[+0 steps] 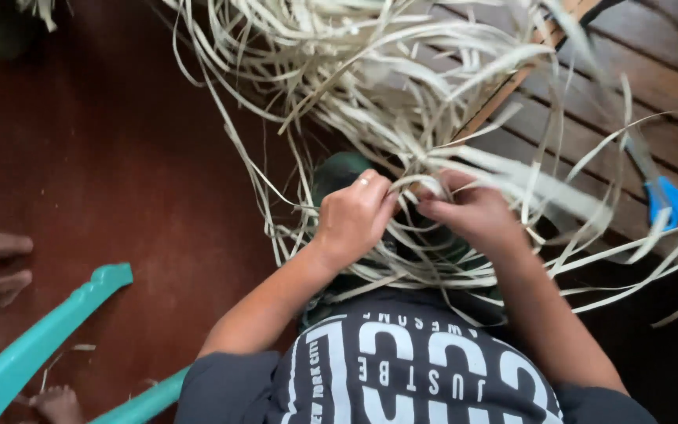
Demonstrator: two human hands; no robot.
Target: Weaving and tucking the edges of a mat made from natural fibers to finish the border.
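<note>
- left hand [352,216], centre frame: fingers curled shut around pale strips [402,118], ring on one finger
- right hand [468,208], just beside it: pinching the same strips, fingertips nearly touching the left's
- strips fan from both hands across upper centre and right
- blue scissors [668,200] on wood slats [653,86], right edge
- teal chair [33,345], lower left, on red floor [119,157]

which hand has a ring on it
The left hand: a pale ring shows on one finger. The right hand, also gripping the pale strips, shows none.
</note>
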